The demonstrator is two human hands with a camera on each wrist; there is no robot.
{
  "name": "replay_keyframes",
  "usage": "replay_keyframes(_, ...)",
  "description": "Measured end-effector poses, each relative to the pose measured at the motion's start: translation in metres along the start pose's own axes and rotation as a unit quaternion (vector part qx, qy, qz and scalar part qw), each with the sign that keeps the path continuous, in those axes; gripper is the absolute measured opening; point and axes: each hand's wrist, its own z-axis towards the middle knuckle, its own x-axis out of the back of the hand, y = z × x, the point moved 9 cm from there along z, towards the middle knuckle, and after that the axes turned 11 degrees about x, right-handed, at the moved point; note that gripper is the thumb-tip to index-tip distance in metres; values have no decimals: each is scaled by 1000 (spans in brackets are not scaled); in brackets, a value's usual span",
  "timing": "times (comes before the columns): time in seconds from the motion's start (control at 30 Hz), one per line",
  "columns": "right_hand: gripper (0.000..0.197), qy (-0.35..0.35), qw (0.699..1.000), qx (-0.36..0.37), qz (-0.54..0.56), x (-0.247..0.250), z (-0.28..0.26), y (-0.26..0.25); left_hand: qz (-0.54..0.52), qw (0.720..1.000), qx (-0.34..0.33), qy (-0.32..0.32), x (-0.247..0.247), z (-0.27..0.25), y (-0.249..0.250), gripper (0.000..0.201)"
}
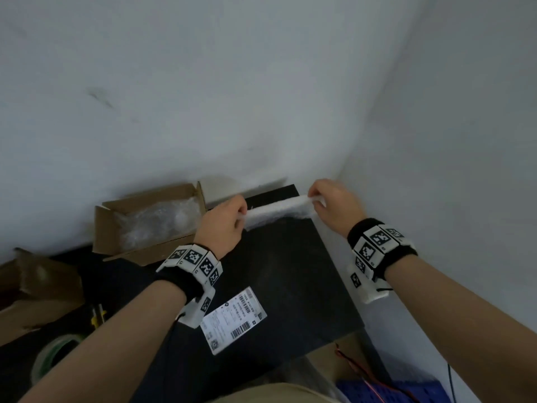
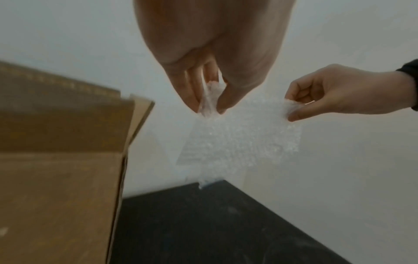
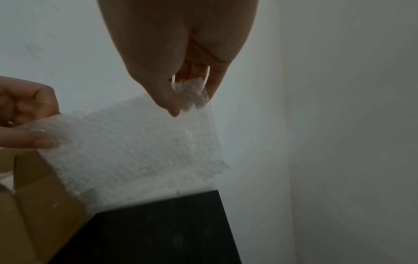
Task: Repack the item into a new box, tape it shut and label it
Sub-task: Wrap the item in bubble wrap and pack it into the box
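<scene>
Both forearms were bare. Behind the left hand [image 1: 222,225], a black wristband [image 1: 186,282] carried white blocks printed with black square markers. Behind the right hand [image 1: 334,203], a matching black band [image 1: 386,251] carried the same; thin black cable trailed from it.

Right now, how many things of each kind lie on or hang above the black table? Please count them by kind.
Cardboard boxes: 2, an open box with clear wrap inside and a brown box at the left edge
Bubble wrap sheets: 1, the sheet held by left hand and right hand
Shipping labels: 1
Tape rolls: 1
Total: 5
</scene>
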Motion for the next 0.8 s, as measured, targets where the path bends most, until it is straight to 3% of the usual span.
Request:
replay_keyframes(0.13,17,100,993,61,-27,36,9,-37,-21,990,-98,97,50,-10,16,16)
replay_keyframes(0.4,23,138,979,129,-70,26,43,-124,74,960,-177,202,120,-43,-30,30)
replay_keyframes(0.57,32,133,972,172,-88,-8,61,-181,178,935,-214,218,135,-69,-79,36)
replay_keyframes(0.67,36,92,971,196,-99,-40,66,-206,210,936,-190,211,136,-79,-114,37)
replay_keyframes(0.8,34,28,975,199,-92,-84,65,-217,239,947,-149,153,121,-83,-149,50)
